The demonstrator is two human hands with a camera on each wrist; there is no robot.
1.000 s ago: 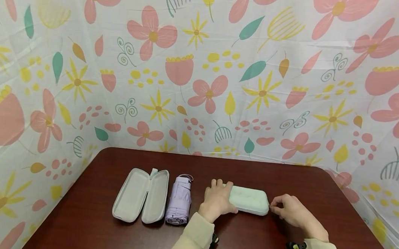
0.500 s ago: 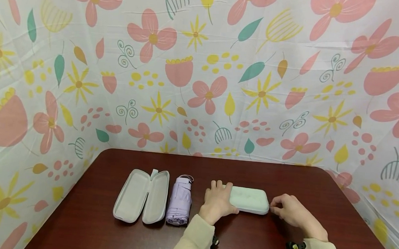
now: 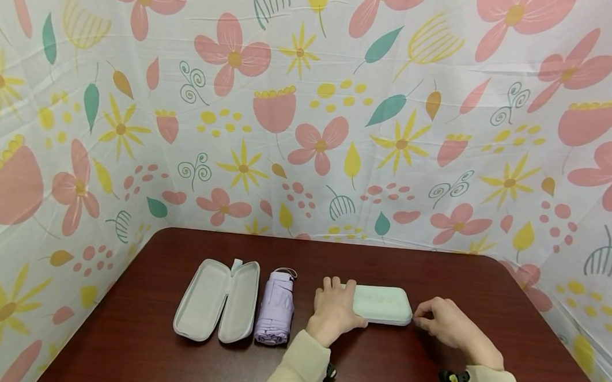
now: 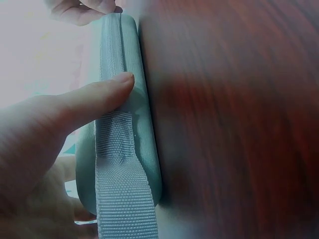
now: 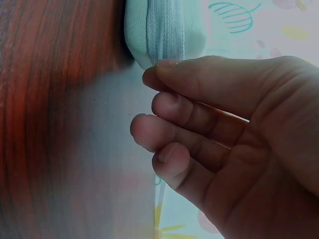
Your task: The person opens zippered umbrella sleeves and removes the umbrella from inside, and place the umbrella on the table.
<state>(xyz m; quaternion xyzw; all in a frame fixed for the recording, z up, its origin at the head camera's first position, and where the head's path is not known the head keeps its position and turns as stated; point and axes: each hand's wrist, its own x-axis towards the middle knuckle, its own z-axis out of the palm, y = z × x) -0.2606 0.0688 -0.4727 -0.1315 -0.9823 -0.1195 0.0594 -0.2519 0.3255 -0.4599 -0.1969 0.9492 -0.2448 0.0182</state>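
A mint-green zippered case (image 3: 383, 304) lies closed on the table, right of centre in the head view. My left hand (image 3: 333, 311) grips its left end, fingers over the top and thumb along the near side. In the left wrist view that thumb presses by the zipper (image 4: 113, 45), above a grey fabric strap (image 4: 124, 194). At the case's right end my right hand (image 3: 447, 322) pinches the zipper pull between thumb and index finger. The pull itself is mostly hidden by the fingertips (image 5: 167, 72); the other fingers curl loosely below.
Left of my left hand lies a folded lilac umbrella (image 3: 275, 313) with a wrist loop. Beside it a light grey case (image 3: 198, 301) lies spread open. The dark wooden table (image 3: 385, 264) ends at a flowered cloth backdrop (image 3: 322, 71).
Both hands keep their hold at the two ends of the case, almost still. The whole head view shifts very slightly.
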